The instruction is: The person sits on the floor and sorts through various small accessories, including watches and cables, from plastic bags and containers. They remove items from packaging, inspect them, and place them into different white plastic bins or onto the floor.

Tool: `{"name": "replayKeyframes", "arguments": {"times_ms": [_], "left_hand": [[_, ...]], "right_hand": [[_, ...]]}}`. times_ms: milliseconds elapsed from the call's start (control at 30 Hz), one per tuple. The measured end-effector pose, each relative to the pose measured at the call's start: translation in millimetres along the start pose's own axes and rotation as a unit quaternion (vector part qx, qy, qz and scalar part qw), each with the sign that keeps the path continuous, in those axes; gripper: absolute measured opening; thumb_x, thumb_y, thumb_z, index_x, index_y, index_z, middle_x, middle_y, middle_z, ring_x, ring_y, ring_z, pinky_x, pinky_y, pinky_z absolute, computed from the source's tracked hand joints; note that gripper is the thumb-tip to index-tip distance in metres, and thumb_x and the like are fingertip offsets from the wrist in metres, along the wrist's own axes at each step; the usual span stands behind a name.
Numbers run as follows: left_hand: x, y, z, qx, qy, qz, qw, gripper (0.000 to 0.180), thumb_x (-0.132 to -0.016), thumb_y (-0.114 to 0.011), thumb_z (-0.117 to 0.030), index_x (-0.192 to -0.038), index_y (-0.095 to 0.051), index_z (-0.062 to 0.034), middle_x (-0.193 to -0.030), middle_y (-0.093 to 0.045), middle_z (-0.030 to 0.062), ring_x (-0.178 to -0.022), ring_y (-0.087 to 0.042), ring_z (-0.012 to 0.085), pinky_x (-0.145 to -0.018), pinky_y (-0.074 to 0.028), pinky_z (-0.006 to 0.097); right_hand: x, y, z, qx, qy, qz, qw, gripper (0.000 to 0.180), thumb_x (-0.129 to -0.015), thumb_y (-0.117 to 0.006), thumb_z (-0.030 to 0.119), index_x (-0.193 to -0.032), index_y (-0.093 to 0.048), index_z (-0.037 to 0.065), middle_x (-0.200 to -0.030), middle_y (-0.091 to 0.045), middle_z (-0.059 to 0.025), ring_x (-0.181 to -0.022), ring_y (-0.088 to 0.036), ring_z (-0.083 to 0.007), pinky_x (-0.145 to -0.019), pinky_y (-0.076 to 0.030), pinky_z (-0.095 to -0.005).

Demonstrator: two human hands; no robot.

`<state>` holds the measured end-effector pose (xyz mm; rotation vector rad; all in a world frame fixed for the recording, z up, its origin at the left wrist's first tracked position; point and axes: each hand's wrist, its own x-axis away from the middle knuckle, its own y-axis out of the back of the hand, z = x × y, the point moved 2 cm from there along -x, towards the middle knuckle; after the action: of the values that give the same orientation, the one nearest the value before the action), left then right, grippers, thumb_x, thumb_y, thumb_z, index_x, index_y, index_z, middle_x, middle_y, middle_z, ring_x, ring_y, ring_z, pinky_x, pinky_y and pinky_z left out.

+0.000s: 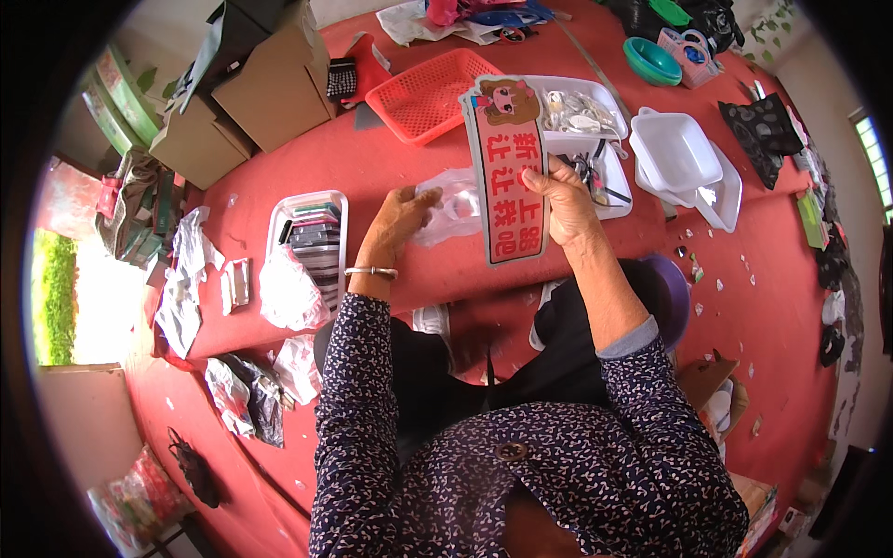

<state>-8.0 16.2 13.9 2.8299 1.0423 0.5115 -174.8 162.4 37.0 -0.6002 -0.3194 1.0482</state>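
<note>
My right hand [569,203] grips the right edge of a long flat car sticker [502,153], its thumb across the front. The sticker has a cartoon girl at the top and red characters on a grey ground. To its left, my left hand [402,221] is closed with its fingertips on a crumpled clear plastic bag [453,209]. Part of that bag passes behind the sticker. Both hands are above the red-covered table [391,167].
At left stands a white basket [344,209] of stacked flat items, a white bag [290,288] against it. Beyond are an orange-red basket [409,100] and cardboard boxes [270,84]. White trays [674,149] stand at right, and a purple tub [677,302] nearer me.
</note>
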Motion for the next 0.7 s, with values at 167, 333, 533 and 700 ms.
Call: {"name": "replayKeyframes", "arguments": {"times_ms": [167, 333, 533, 700], "left_hand": [[-4, 2, 21, -0.029, 0.035, 0.002, 0.999, 0.027, -0.080, -0.056, -0.027, -0.072, -0.059, -0.0021, -0.059, -0.048, -0.0014, -0.053, -0.041, 0.0073, -0.050, -0.032, 0.021], [4, -7, 15, -0.113, 0.061, 0.094, 0.987, 0.041, -0.084, -0.047, -0.040, -0.072, -0.060, -0.0024, -0.060, -0.052, 0.0013, -0.056, -0.047, 0.0095, -0.052, -0.036, 0.023], [15, -42, 1, 0.238, 0.162, 0.186, 0.940, 0.061, -0.083, -0.037, -0.057, -0.098, -0.057, -0.0016, -0.081, -0.061, 0.0091, -0.073, -0.057, 0.0179, -0.067, -0.046, 0.030], [13, -33, -10, 0.513, 0.206, 0.179, 0.814, 0.078, -0.075, -0.047, -0.061, -0.109, -0.047, 0.0093, -0.104, -0.055, 0.0195, -0.092, -0.056, 0.0284, -0.084, -0.045, 0.039]], "right_hand": [[-11, 4, -3, -0.023, -0.003, -0.026, 0.999, 0.018, -0.077, -0.055, 0.000, -0.094, -0.061, 0.004, -0.088, -0.062, -0.0033, -0.079, -0.057, -0.0100, -0.077, -0.046, -0.0250], [-23, -1, 11, 0.083, 0.140, -0.095, 0.982, 0.014, -0.077, -0.057, 0.000, -0.089, -0.061, 0.004, -0.085, -0.062, -0.0030, -0.074, -0.057, -0.0090, -0.072, -0.046, -0.0245], [-23, -17, 4, 0.049, 0.148, -0.055, 0.986, 0.011, -0.078, -0.058, 0.005, -0.089, -0.061, 0.005, -0.086, -0.062, -0.0016, -0.080, -0.055, -0.0078, -0.075, -0.044, -0.0233], [-14, -32, -10, 0.084, 0.107, 0.007, 0.991, 0.013, -0.078, -0.058, 0.003, -0.091, -0.061, 0.004, -0.086, -0.062, -0.0016, -0.078, -0.055, -0.0070, -0.074, -0.044, -0.0230]]}}
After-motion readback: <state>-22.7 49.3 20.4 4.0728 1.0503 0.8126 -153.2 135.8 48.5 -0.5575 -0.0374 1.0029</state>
